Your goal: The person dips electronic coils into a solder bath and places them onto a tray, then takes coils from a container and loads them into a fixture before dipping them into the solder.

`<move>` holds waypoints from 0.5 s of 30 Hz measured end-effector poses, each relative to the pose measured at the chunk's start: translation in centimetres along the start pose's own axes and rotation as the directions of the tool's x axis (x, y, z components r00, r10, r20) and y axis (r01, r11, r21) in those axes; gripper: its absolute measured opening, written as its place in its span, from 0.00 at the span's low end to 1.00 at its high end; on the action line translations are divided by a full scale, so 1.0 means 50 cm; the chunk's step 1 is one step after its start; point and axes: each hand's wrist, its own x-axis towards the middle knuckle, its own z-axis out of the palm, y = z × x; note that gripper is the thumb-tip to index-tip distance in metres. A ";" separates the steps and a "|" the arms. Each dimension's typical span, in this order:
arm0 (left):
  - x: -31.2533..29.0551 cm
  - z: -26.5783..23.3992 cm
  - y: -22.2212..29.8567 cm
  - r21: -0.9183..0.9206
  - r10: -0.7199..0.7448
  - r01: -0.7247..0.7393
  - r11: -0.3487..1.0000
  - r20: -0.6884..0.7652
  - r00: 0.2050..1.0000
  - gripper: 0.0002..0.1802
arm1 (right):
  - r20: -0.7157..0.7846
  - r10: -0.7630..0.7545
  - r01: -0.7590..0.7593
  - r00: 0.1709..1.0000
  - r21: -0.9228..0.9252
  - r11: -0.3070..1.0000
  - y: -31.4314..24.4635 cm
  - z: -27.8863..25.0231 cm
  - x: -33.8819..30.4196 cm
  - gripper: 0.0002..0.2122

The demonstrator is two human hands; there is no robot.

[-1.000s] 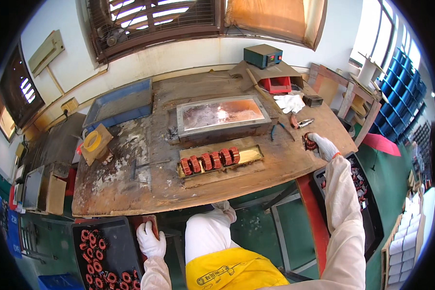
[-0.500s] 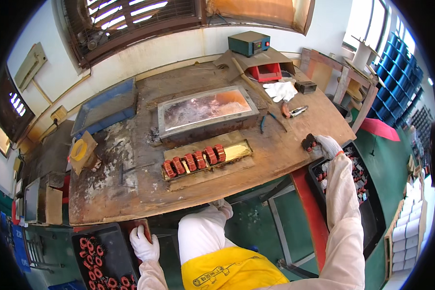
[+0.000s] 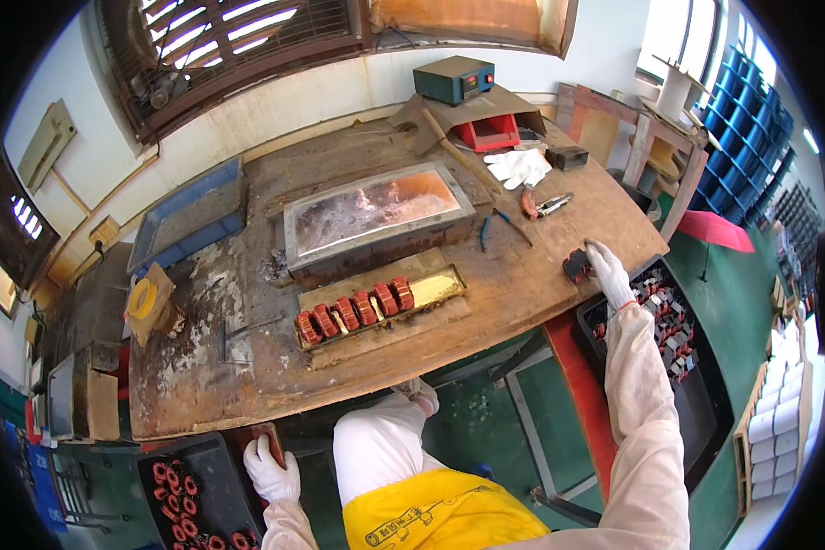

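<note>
Near the table's right front edge, my right hand (image 3: 607, 269), in a white glove, is closed on a small dark coil part (image 3: 577, 266) with some red on it. The fingers hide part of it. Down at the lower left, my gloved left hand (image 3: 273, 473) grips the edge of a reddish-brown board (image 3: 268, 437), its thumb and fingers on either side. In the middle, several red wire-wound ring coils (image 3: 362, 308) stand in a row in a narrow metal trough (image 3: 445, 286). Behind them sits a rectangular metal pot (image 3: 339, 263) with a shiny, silvery surface inside.
A black tray (image 3: 706, 390) of small parts stands at right; another black tray (image 3: 213, 458) with red ring coils is at lower left. Pliers (image 3: 548, 204), blue-handled tool (image 3: 486, 231), white glove (image 3: 520, 168), red bin (image 3: 488, 134), control box (image 3: 454, 79) and blue tray (image 3: 191, 215) lie on the table.
My right hand has turned slightly, lifting the coil part a little off the tray's corner side. The whole view has shifted slightly. My left hand stays at the board.
</note>
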 end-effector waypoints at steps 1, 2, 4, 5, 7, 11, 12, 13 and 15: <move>0.000 -0.002 -0.001 0.002 -0.009 0.009 1.000 -0.003 1.000 0.35 | 0.039 -0.035 0.039 0.999 -0.123 0.992 -0.025 0.012 -0.008 0.27; 0.000 -0.005 -0.006 0.007 -0.009 0.009 1.000 -0.004 1.000 0.35 | 0.041 -0.034 0.039 0.999 -0.119 0.992 -0.049 0.024 -0.025 0.27; -0.001 -0.004 -0.012 0.005 0.012 -0.012 1.000 -0.017 1.000 0.35 | 0.065 -0.036 0.064 0.997 -0.495 0.867 -0.118 0.052 -0.070 0.39; -0.001 -0.001 -0.009 0.000 0.018 -0.018 1.000 -0.016 1.000 0.35 | 0.046 -0.056 0.072 0.997 -0.535 0.842 -0.124 0.058 -0.076 0.47; 0.002 0.000 -0.012 -0.008 0.021 -0.021 1.000 -0.022 1.000 0.35 | 0.011 -0.044 0.043 0.999 -0.554 0.831 -0.131 0.070 -0.074 0.47; 0.000 0.007 -0.017 0.000 0.034 -0.034 0.999 -0.017 0.999 0.35 | -0.082 -0.038 -0.007 0.996 -0.495 0.869 -0.089 0.067 -0.047 0.45; -0.001 0.003 -0.017 0.006 0.026 -0.026 1.000 -0.010 1.000 0.35 | -0.089 -0.010 -0.028 0.996 -0.418 0.908 -0.095 0.068 -0.044 0.45; -0.001 0.000 -0.017 0.012 0.018 -0.018 1.000 -0.002 1.000 0.36 | -0.094 -0.011 -0.029 0.996 -0.416 0.909 -0.101 0.068 -0.044 0.45; -0.002 -0.001 -0.018 0.011 0.017 -0.017 1.000 -0.002 1.000 0.36 | -0.137 0.026 -0.086 0.990 -0.453 0.887 -0.117 0.067 -0.054 0.45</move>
